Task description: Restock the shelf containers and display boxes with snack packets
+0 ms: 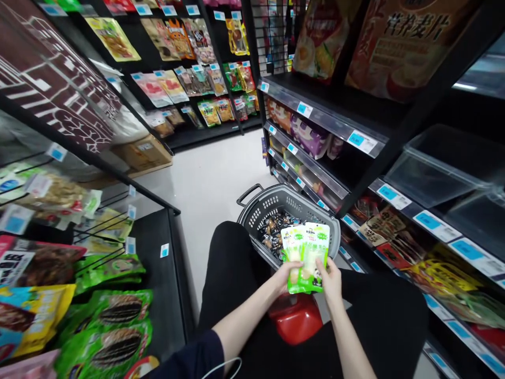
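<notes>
Both hands hold a small stack of green and white snack packets (306,252) above my lap. My left hand (284,275) grips the stack's lower left edge with curled fingers. My right hand (330,279) pinches the lower right edge, thumb on the front packet. Just beyond the packets sits a grey plastic shopping basket (260,208) with dark wrapped snacks (272,229) inside. A red stool seat (295,318) shows below my hands, between my black-trousered legs.
Shelves line both sides of a narrow aisle: hanging snack bags (106,310) on the left rack, boxed and bagged goods (389,237) on the right shelves with blue price tags. A cardboard box (144,152) stands on the pale floor farther down.
</notes>
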The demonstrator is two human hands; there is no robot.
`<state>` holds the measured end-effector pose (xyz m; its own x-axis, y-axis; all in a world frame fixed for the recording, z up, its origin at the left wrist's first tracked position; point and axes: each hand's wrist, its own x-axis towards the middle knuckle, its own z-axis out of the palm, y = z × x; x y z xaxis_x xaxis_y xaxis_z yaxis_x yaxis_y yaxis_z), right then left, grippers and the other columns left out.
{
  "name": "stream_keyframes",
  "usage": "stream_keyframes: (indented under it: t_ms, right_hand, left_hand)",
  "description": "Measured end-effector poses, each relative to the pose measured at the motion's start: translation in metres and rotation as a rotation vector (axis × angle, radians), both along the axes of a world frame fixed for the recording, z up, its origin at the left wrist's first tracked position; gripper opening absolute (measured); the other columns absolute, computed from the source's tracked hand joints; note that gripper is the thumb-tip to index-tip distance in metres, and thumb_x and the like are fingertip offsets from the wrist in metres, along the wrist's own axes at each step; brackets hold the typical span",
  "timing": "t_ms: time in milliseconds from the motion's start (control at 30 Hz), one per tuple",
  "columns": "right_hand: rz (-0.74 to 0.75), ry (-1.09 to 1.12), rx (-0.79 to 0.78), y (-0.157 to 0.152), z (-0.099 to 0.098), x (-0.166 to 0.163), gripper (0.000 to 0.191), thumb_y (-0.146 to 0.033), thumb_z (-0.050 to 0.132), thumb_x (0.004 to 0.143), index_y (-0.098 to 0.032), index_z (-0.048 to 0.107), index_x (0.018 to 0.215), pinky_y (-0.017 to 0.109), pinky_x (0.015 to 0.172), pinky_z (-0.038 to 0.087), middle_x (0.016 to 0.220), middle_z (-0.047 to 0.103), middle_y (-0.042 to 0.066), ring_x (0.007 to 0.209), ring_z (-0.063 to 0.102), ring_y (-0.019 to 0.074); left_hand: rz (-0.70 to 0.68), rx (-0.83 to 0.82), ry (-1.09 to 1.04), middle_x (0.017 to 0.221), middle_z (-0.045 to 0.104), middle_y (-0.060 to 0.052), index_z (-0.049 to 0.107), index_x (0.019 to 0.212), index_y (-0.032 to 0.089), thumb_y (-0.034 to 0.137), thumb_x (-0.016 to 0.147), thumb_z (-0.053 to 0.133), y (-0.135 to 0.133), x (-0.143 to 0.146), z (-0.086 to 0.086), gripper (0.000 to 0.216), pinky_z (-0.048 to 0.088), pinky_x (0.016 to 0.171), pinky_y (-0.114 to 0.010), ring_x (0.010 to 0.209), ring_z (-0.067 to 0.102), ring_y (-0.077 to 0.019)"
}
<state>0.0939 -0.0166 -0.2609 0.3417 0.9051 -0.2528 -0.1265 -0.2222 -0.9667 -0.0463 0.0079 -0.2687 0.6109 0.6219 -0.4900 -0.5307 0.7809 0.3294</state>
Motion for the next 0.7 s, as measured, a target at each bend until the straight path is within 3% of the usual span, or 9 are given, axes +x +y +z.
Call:
stream_keyframes:
  t_ms: [300,433,633,700]
  right_hand:
    - [-0.155,0.186,0.023,0.005,-0.01,0.021,0.045,-0.051,0.074,0.064,-0.016,0.066,0.091,0.035,0.072,0.054,0.089,0.071,0.008,0.081,0.067,0.023]
    - [-0.211,0.234,0.029,0.004,-0.006,0.025,0.042,-0.049,0.074,0.066,-0.019,0.066,0.093,0.032,0.07,0.054,0.092,0.071,0.006,0.079,0.067,0.0199]
    - [-0.173,0.39,0.038,0.005,0.002,0.024,0.048,-0.048,0.072,0.07,-0.023,0.059,0.108,0.033,0.071,0.054,0.105,0.069,0.007,0.089,0.067,0.022]
    - [-0.163,0.42,0.039,0.005,0.004,0.025,0.045,-0.047,0.072,0.07,-0.023,0.058,0.106,0.031,0.067,0.052,0.101,0.069,0.005,0.085,0.067,0.0209]
  left_hand:
    - [0.096,0.048,0.05,0.094,0.073,-0.017,0.055,0.121,0.004,0.01,0.072,0.062,0.004,-0.001,-0.008,0.05,0.055,0.075,-0.036,0.084,0.07,-0.0268]
    - [0.056,0.05,0.045,0.1,0.071,-0.02,0.053,0.123,0.004,0.013,0.073,0.062,0.004,0.0,-0.006,0.052,0.056,0.068,-0.038,0.083,0.07,-0.0297]
    - [0.03,0.061,0.037,0.109,0.068,-0.021,0.054,0.123,0.004,0.013,0.074,0.062,0.003,-0.001,-0.006,0.051,0.054,0.079,-0.039,0.096,0.068,-0.0307]
    - [0.032,0.061,0.038,0.108,0.069,-0.02,0.057,0.12,0.003,0.012,0.073,0.062,0.004,-0.001,-0.006,0.048,0.053,0.081,-0.037,0.097,0.067,-0.0285]
